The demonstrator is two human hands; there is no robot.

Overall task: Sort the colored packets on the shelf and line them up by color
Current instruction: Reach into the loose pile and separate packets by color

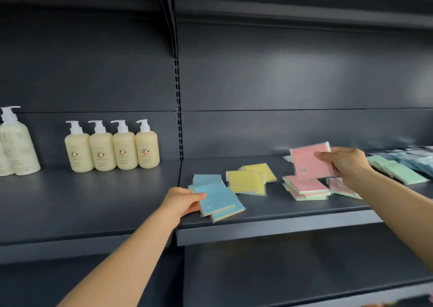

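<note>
On the dark shelf (269,215) lie colored packets in groups. My left hand (181,201) grips the top blue packet (216,200) of a blue pile near the shelf's front edge. Yellow packets (247,181) lie just right of the blue ones. My right hand (344,163) holds a pink packet (309,162) lifted above a pink stack (304,187). More pink packets (339,187) lie partly hidden under my right wrist. Green packets (396,169) and dark blue packets (414,160) lie at the far right.
Several cream pump bottles (112,149) stand in a row on the left shelf section, with larger bottles (16,147) at the far left. A slotted upright (179,110) divides the two sections. Another shelf board (304,281) runs below.
</note>
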